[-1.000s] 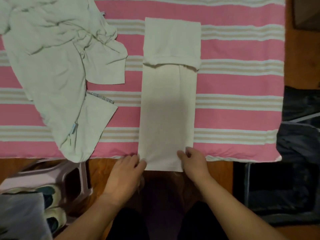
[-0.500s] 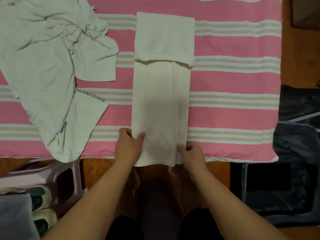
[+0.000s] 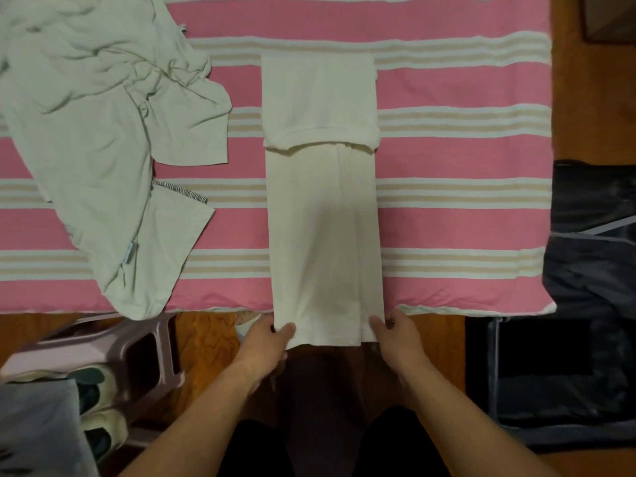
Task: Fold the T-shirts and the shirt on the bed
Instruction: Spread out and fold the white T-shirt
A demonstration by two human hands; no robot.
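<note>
A cream T-shirt (image 3: pixel 325 215), folded into a long narrow strip with its sleeves turned in at the far end, lies lengthwise on the pink striped bed (image 3: pixel 457 160). Its hem hangs over the bed's near edge. My left hand (image 3: pixel 266 342) pinches the hem's left corner with the thumb on top. My right hand (image 3: pixel 397 333) pinches the right corner the same way. A crumpled pale green shirt (image 3: pixel 99 132) sprawls unfolded on the bed's left side.
A pink plastic stool (image 3: pixel 113 352) with shoes (image 3: pixel 93 404) beneath it stands on the wooden floor at the lower left. A dark bag or case (image 3: pixel 585 304) sits off the bed's right edge.
Both hands went up onto the bed with the hem half a second ago and have since drawn back to the near edge, with the strip lying flat again.
</note>
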